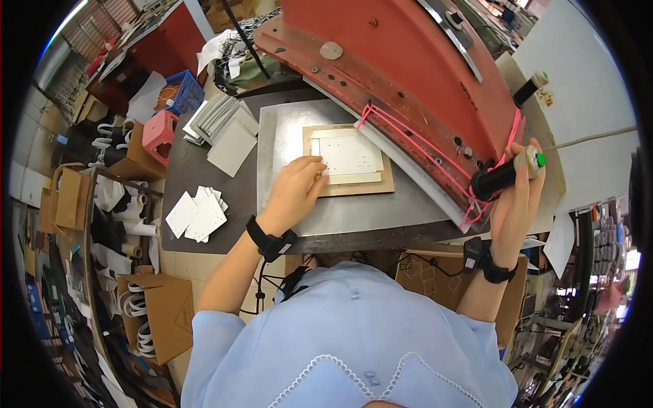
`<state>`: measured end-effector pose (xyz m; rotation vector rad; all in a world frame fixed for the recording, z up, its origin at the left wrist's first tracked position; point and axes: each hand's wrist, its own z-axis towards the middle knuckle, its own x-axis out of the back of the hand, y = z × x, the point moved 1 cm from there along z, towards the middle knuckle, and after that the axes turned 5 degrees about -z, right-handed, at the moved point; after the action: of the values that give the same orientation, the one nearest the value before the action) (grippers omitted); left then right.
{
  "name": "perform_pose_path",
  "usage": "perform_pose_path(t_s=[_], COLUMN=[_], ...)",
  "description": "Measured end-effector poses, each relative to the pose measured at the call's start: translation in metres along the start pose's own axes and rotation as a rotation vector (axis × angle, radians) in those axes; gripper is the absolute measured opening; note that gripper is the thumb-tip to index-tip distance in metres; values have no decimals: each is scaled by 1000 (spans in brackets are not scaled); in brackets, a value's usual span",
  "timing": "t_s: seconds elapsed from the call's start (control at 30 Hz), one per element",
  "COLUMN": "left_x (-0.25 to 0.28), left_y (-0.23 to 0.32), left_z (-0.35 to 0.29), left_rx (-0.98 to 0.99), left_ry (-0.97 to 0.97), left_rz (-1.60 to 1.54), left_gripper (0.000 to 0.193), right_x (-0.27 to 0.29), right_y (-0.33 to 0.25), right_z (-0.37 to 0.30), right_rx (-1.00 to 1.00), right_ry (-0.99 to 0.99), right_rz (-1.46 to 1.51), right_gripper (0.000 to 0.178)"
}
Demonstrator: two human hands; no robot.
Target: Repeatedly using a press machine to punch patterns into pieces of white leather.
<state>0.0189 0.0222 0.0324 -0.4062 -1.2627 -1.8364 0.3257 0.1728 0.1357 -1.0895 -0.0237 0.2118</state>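
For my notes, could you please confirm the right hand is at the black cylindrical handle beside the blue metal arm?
Not quite: the head view shows the right hand at the black cylindrical handle beside a red metal arm, not blue.

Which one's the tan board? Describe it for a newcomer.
Start at the big red machine arm, then drop to the shiny metal plate. On it lies a squarish tan board, left hand at its left side. Unlike the card piles further left, it carries a pale frame around a white panel.
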Motion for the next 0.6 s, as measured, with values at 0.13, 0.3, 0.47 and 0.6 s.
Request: perform_pose_path(t_s=[0.13, 0.3, 0.47, 0.6], left_x=[-11, -10, -2, 0], left_y=[-13, -25, -19, -22], left_z=[-5, -18, -17, -17], left_rx=[-15, -57, 37, -5], left_ry=[-48, -29, -118, -110], left_rz=[57, 39, -32, -32], left_gripper=[17, 20, 24, 24], right_x=[6, -34, -91, -124], right_y=[8, 30, 95, 141], right_z=[16, -16, -24, -14], right_rx=[70, 312, 137, 209], right_ry=[114, 82, -717, -797], right_rz=[-186, -725, -724, -937], right_gripper=[55, 48, 25, 28])
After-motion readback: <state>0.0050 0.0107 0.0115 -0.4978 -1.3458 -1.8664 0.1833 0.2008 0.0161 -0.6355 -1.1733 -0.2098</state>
